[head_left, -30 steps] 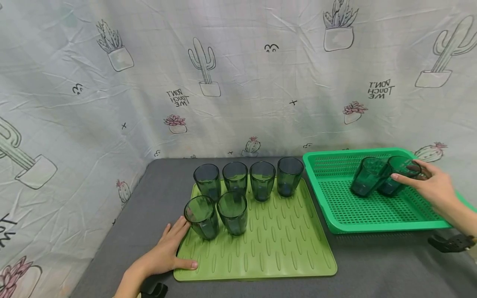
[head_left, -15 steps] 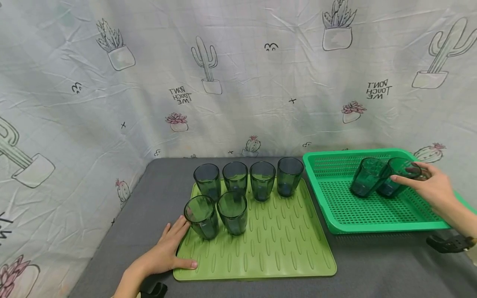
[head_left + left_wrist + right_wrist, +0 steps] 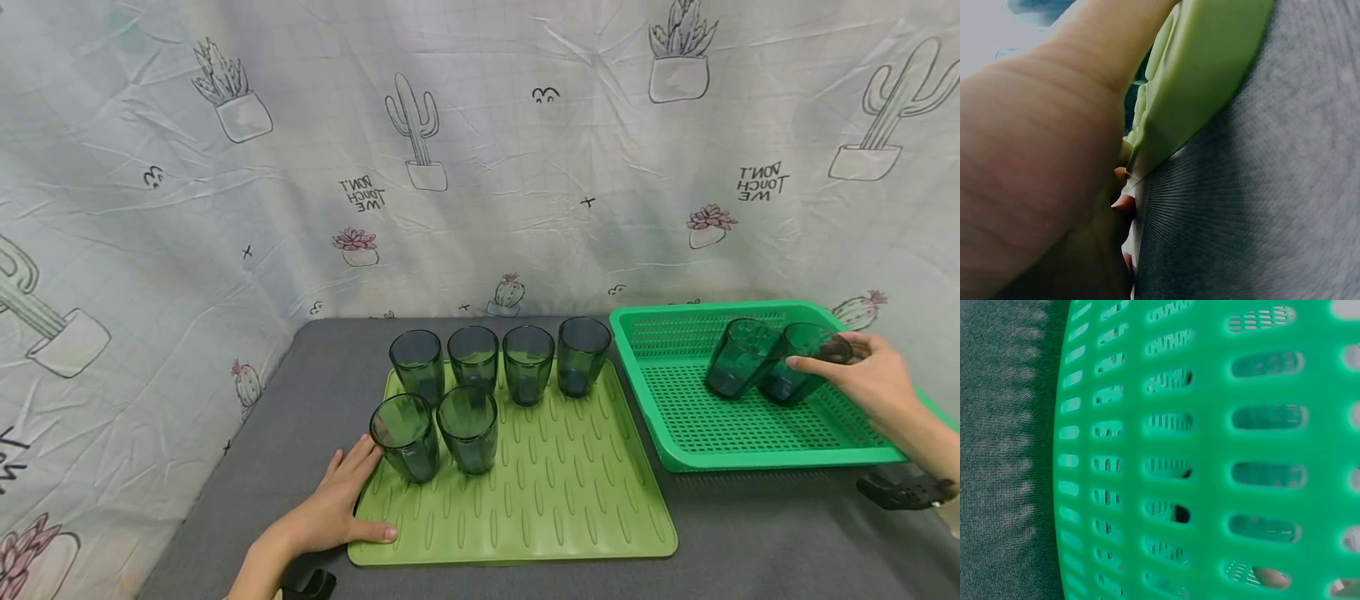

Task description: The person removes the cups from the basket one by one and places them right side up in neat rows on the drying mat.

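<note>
Six dark green glasses stand upright on a light green ridged tray (image 3: 570, 500), several in a back row (image 3: 527, 363) and two in front (image 3: 467, 428). My left hand (image 3: 351, 500) rests flat on the tray's left edge, thumb on the tray and fingertips beside the front-left glass (image 3: 406, 437). In the green slotted basket (image 3: 705, 433), two more glasses lean tilted. My right hand (image 3: 832, 357) grips the right tilted glass (image 3: 795, 371) by its rim, and the other glass (image 3: 738, 358) leans against it. The left wrist view shows only the tray edge (image 3: 1210, 81) and my forearm.
A grey cloth-covered table (image 3: 750, 533) carries the tray and the basket. A cactus-print sheet (image 3: 480, 167) hangs close behind and on the left. The right wrist view is filled by the basket wall (image 3: 1210, 450) next to the table cloth (image 3: 1004, 456).
My right hand and its tilted glass have shifted slightly lower in the basket. The left hand has stayed where it was.
</note>
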